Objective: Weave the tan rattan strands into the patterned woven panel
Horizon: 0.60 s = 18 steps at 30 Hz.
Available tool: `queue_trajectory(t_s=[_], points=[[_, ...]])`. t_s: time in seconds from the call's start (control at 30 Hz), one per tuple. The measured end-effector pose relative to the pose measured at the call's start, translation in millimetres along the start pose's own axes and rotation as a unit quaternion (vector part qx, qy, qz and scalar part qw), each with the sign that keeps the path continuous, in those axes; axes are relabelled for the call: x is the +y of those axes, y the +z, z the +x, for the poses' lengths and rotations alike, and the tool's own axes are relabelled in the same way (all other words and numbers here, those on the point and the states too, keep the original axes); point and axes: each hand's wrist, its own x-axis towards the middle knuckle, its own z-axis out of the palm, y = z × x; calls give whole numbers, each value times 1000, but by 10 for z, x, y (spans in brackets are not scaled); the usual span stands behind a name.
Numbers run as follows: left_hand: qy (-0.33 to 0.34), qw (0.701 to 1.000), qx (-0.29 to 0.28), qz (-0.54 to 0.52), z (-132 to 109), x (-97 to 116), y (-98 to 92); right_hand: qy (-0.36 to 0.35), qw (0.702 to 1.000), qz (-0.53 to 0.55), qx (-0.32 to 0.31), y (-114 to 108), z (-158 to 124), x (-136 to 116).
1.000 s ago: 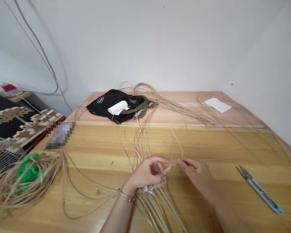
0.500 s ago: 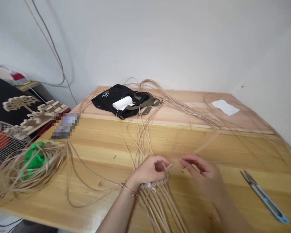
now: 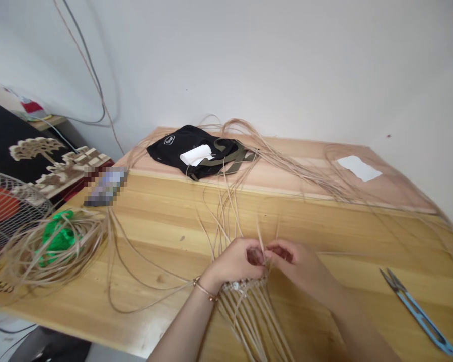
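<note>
In the head view, the person's left hand (image 3: 236, 261) and right hand (image 3: 300, 266) come together on the table, both curled inward with their fingertips nearly touching; they appear to pinch thin cane strips (image 3: 249, 322) between them, though the fingers hide the exact contact. The strips run into a narrow woven band (image 3: 243, 285) just below the hands, so the grip sits directly above its edge; loose ends fan toward the person below it and spread in long, curving lengths across the wooden table (image 3: 154, 221) beyond it.

The strips look light and springy, and probably smooth enough to slip; they seem likely to flex and spring back, so a hold close to the woven band looks surest, while a long free end would offer little control. The band itself looks fairly firm but could loosen if pulled hard.

A bracelet (image 3: 206, 291) circles the left wrist; blue-handled thread snips (image 3: 419, 314) lie well to the right; a loose cane coil (image 3: 30, 261) around green plastic (image 3: 58, 236) lies to the left; a black bag (image 3: 184, 148) sits at the table's far side, with a white paper sheet (image 3: 358, 167) farther right.
</note>
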Motion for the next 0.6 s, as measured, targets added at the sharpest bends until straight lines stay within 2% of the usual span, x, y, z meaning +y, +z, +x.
queue_trajectory(t_s=[0.13,0.3,0.47,0.6], points=[[12,1000,12,-3,0,18,6,57,995,81,25,70,-45,39],[8,1000,16,-16,7,14,9,72,989,116,49,154,-27,48],[-13,998,20,-53,18,-7,6,42,987,143,60,152,-54,5],[-10,997,8,-82,11,31,-5,-5,994,68,87,193,-148,-17]])
